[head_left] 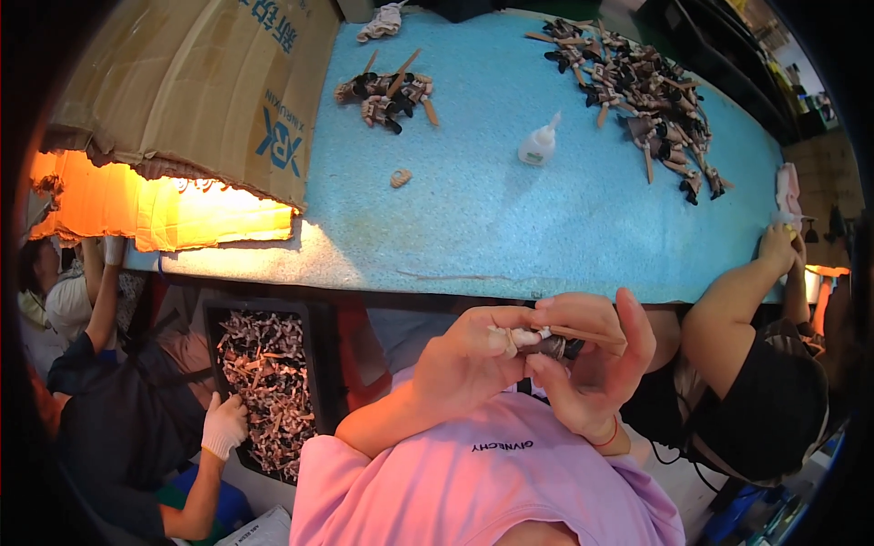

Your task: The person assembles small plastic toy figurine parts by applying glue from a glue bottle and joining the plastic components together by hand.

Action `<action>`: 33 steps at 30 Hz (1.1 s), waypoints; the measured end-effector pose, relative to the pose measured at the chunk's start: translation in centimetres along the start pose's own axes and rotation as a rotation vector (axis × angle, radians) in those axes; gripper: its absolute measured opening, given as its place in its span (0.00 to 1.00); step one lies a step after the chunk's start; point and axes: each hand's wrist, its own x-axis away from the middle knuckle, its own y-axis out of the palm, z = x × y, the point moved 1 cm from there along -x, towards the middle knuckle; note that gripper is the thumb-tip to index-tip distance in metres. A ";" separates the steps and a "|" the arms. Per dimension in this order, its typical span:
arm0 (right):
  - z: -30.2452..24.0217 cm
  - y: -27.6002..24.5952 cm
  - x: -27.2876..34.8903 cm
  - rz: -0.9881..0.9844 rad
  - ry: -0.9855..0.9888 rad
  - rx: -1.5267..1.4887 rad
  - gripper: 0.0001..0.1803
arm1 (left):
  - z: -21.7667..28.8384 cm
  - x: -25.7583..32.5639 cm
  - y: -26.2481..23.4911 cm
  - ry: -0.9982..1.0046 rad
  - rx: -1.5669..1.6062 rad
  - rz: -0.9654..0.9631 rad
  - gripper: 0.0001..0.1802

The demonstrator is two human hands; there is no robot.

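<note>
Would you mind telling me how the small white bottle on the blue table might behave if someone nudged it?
The white bottle would probably tip under a high push, given its tall tapered nozzle. It looks light, being small and seemingly plastic. Its round-looking body might roll once toppled.

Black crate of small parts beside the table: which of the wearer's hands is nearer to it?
Left. The left hand is to the right of the black crate, apart from it; the right hand is farther right, beyond the left hand.
</note>
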 end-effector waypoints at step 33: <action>1.2 -0.3 -0.1 -0.034 0.386 -0.207 0.56 | -0.3 -0.5 1.2 0.396 -0.463 0.121 0.25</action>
